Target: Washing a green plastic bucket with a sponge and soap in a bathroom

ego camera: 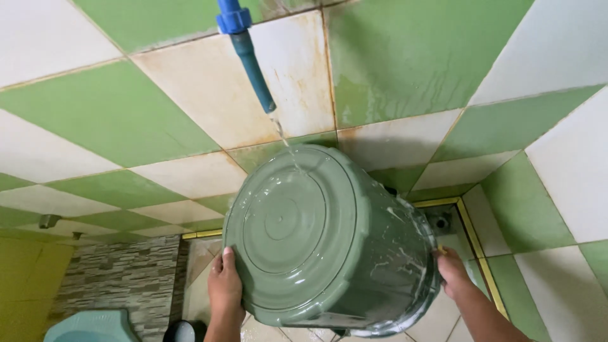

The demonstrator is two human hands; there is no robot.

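Observation:
A green plastic bucket [323,237] is held on its side with its round bottom turned up toward the camera. My left hand [225,285] grips the base edge at the lower left. My right hand [453,272] grips the rim side at the right. A blue tap pipe [247,50] hangs from the wall above, and a thin stream of water [286,142] runs from its tip onto the wet bottom of the bucket.
Green and white diamond tiles [405,69] cover the wall, stained near the tap. A floor drain [441,222] sits in the corner behind the bucket, beside a yellow tile border. A pale blue stool or lid [92,326] lies at the lower left.

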